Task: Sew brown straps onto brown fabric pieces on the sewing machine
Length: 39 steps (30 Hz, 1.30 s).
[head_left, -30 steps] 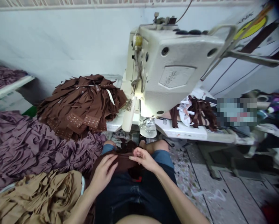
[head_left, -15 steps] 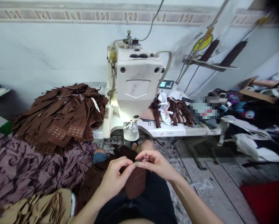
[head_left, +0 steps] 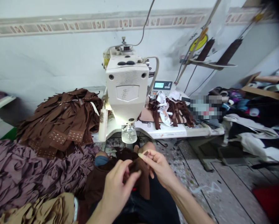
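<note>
A piece of brown fabric hangs between my hands, above my lap. My right hand pinches its upper edge between thumb and fingers. On the other side, my left hand has its thumb on the front of the cloth and its curled fingers partly hidden behind it. More brown cloth lies over my leg, to the left of the hands. Straight ahead stands a white sewing machine, its clear guard just beyond my hands.
Brown garment pieces are heaped left of the machine, with mauve fabric and tan fabric nearer. To the right are a control panel, brown and white strips, thread cones and a cluttered pile.
My hands were close together, fingertips meeting at the fabric's edge; now they are farther apart and the cloth is turned up between them. The camera view has shifted slightly.
</note>
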Tool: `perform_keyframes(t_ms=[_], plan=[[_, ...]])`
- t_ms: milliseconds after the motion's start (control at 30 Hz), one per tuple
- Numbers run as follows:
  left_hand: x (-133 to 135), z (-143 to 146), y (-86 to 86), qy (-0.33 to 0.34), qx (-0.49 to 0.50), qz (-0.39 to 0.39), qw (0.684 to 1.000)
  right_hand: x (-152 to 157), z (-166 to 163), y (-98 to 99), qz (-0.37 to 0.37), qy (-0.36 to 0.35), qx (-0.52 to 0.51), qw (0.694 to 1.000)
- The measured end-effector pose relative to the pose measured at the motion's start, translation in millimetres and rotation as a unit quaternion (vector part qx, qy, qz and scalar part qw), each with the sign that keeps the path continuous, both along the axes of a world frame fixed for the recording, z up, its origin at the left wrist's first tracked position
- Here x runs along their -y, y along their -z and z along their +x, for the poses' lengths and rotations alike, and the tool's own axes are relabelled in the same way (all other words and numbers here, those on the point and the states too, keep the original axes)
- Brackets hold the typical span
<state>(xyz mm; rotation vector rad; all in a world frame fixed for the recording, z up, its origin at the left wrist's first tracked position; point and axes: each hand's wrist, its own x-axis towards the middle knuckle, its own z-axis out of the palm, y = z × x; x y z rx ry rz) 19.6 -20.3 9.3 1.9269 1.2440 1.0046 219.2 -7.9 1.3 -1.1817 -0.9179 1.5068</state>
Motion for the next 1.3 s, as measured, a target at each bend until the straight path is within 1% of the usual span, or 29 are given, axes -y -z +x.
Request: perform_keyframes(t_ms=[67, 100, 167, 233, 300, 367, 433, 467, 500, 533, 567, 600, 667, 700, 733, 833, 867, 933, 1000, 1033, 1167, 1233, 1300], plan=[[13.7, 13.0, -1.0, 0.035, 0.049, -0.100, 0.993, 8.0, -3.3, 0.4, -0.026, -0.006, -0.035, 0.999], [19.2, 20.5, -2.2, 0.055, 0.076, -0.153, 0.984, 13.2, -3.5, -1.7, -0.036, -0.019, -0.044, 0.998], [26.5, 34.9, -4.6, 0.078, 0.148, -0.259, 0.951, 24.4, 0.5, -8.8, -0.046, -0.048, -0.035, 0.997], [28.9, 45.3, -6.2, 0.098, 0.230, -0.322, 0.913, 33.9, 11.7, -16.2, -0.038, -0.071, 0.004, 0.997], [28.9, 50.2, -6.6, 0.117, 0.281, -0.342, 0.889, 39.1, 27.7, -19.4, -0.033, -0.079, 0.041, 0.995], [28.3, 50.1, -6.6, 0.132, 0.294, -0.346, 0.881, 39.6, 42.5, -16.9, -0.034, -0.063, 0.065, 0.995], [27.0, 45.8, -7.5, 0.141, 0.300, -0.349, 0.877, 37.1, 50.0, -11.1, -0.022, -0.003, 0.090, 0.996], [25.6, 42.2, -8.8, 0.140, 0.301, -0.349, 0.876, 35.3, 49.7, -8.3, -0.010, 0.030, 0.106, 0.994], [23.4, 37.5, -10.6, 0.137, 0.300, -0.347, 0.878, 33.5, 46.5, -6.3, 0.001, 0.047, 0.119, 0.992], [20.2, 31.9, -12.9, 0.129, 0.295, -0.339, 0.884, 31.9, 40.8, -5.3, 0.007, 0.039, 0.122, 0.992], [16.1, 25.5, -15.6, 0.114, 0.285, -0.325, 0.895, 30.5, 33.1, -5.5, 0.006, 0.002, 0.115, 0.993], [11.2, 18.4, -18.4, 0.098, 0.271, -0.308, 0.907, 29.3, 24.4, -6.7, 0.000, -0.055, 0.100, 0.993], [-0.2, 3.8, -23.1, 0.080, 0.233, -0.275, 0.929, 26.5, 8.2, -11.6, -0.013, -0.178, 0.067, 0.982], [-5.9, -3.0, -24.3, 0.081, 0.211, -0.260, 0.939, 24.3, 2.9, -14.8, -0.014, -0.218, 0.063, 0.974], [-11.1, -9.0, -24.5, 0.083, 0.187, -0.244, 0.948, 21.5, 0.3, -18.2, -0.011, -0.238, 0.071, 0.968], [-20.7, -19.3, -18.5, 0.105, 0.130, -0.210, 0.963, 10.0, 8.7, -26.6, 0.011, -0.235, 0.128, 0.964], [-21.4, -19.9, -14.8, 0.113, 0.123, -0.213, 0.963, 6.3, 14.6, -27.9, 0.016, -0.234, 0.144, 0.961], [-19.4, -17.0, -7.1, 0.125, 0.121, -0.245, 0.954, 1.0, 25.0, -27.5, 0.023, -0.241, 0.159, 0.957], [-15.2, -10.6, -1.7, 0.131, 0.112, -0.268, 0.948, -1.4, 29.5, -23.0, 0.028, -0.235, 0.157, 0.959], [-13.3, -6.9, -0.5, 0.131, 0.103, -0.266, 0.949, -1.9, 29.4, -19.9, 0.029, -0.222, 0.153, 0.963], [-11.1, 4.7, -5.0, 0.120, 0.065, -0.220, 0.966, -3.5, 23.0, -12.1, 0.038, -0.172, 0.136, 0.975], [-13.9, 5.7, -10.6, 0.107, 0.068, -0.207, 0.970, -6.1, 20.8, -15.5, 0.057, -0.164, 0.137, 0.975], [-19.3, 3.1, -17.5, 0.092, 0.081, -0.202, 0.972, -11.0, 18.7, -24.4, 0.086, -0.150, 0.146, 0.974]])
